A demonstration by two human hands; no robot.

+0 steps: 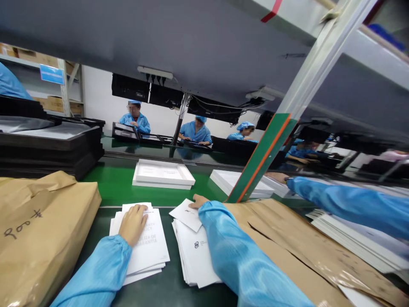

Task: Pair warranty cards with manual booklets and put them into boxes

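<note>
My left hand (132, 223) rests, fingers curled, on top of a stack of white printed leaflets (149, 251) on the dark bench. My right hand (198, 201), mostly hidden by its blue sleeve, pinches a small white card (187, 214) lifted off a second stack of white leaflets (194, 256). Both arms wear blue sleeves. Beyond the stacks, a white tray-like box (162, 174) lies on the green conveyor belt (115, 185).
A brown paper bundle (41, 230) with handwriting sits at left, and torn brown paper (306, 247) at right. Black trays (47, 149) are stacked back left. A co-worker's blue sleeve (348, 204) reaches in from the right. A slanted metal post (271, 149) rises ahead. Several people work across the line.
</note>
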